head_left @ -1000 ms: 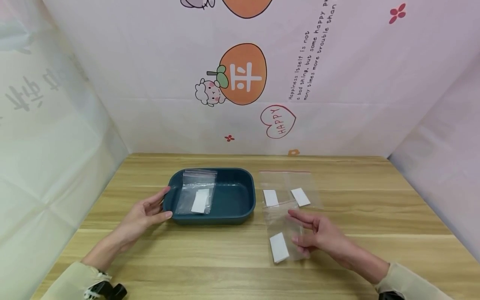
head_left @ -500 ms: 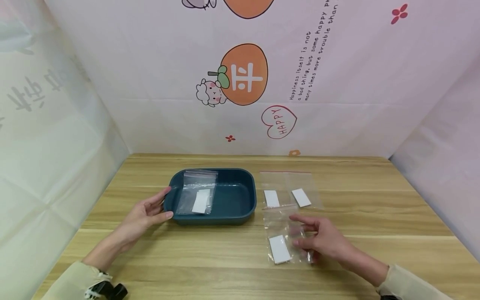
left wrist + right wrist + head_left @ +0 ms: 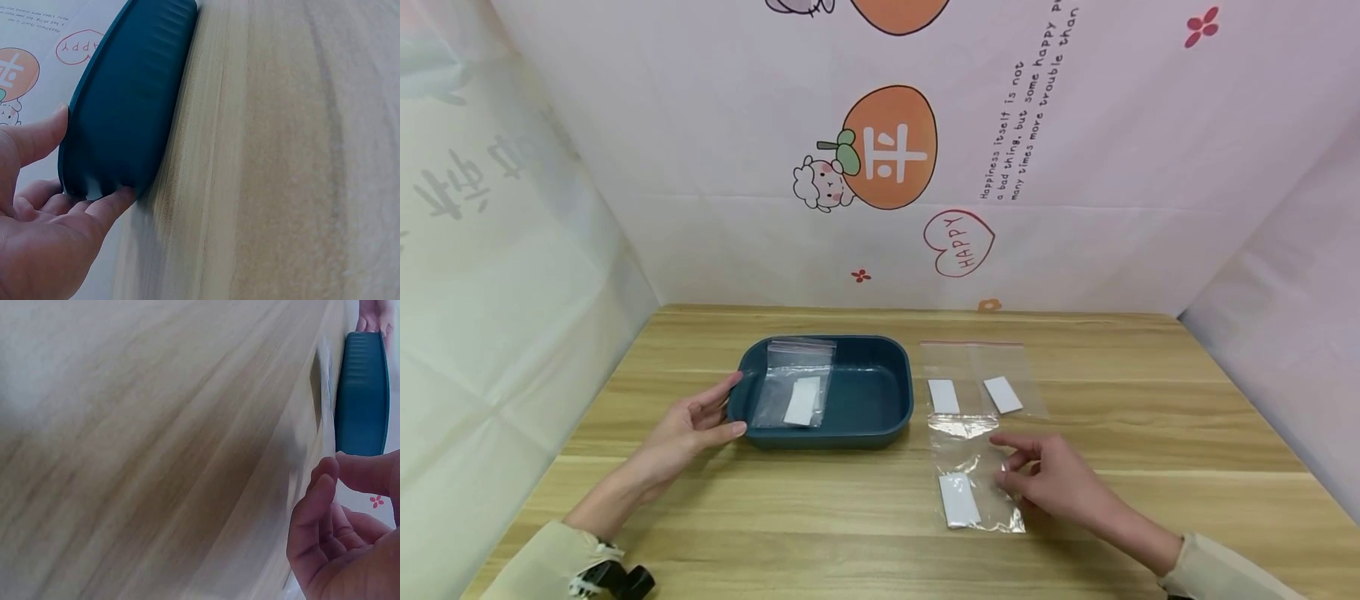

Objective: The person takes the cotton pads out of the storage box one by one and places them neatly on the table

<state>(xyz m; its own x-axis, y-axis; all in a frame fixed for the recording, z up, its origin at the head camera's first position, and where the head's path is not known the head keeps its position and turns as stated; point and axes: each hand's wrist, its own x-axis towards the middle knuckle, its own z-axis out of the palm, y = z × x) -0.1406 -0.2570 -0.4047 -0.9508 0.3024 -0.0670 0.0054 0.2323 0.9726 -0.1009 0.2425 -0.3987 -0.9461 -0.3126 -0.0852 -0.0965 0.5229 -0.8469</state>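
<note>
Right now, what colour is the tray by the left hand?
Dark teal tray, clearest in the head view.

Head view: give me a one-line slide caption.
Left hand steadies the teal tray holding one bagged card; right hand pinches a clear bag on the table.

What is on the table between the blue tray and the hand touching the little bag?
In the head view, between the blue tray and the right hand lies only the clear bag with a white card, which that hand grips.

Tabletop booth (image 3: pixel 865 508), cartoon backdrop (image 3: pixel 887 150)
</note>
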